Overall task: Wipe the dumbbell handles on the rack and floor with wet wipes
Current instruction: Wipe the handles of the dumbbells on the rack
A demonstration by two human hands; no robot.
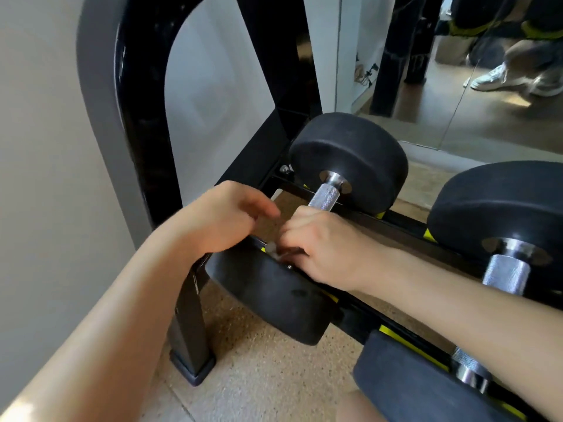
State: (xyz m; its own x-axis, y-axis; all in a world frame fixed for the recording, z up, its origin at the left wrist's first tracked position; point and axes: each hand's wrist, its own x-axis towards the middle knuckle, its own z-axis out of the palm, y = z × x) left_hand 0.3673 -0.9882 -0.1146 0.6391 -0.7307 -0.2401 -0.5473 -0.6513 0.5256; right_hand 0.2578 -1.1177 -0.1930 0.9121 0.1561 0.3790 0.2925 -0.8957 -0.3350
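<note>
A black dumbbell lies across the rails of the black rack, its knurled steel handle pointing toward me. My right hand grips the near part of that handle, with a scrap of white wet wipe showing at its fingers. Just left of it my left hand hovers, blurred, fingers loosely curled and holding nothing I can see. The dumbbell's near head sits under my right wrist. A second dumbbell with a steel handle lies to the right.
The rack's curved black end frame stands at left against a pale wall, its foot on the cork floor. A mirror behind the rack reflects legs and white shoes. Another dumbbell head lies at the lower right.
</note>
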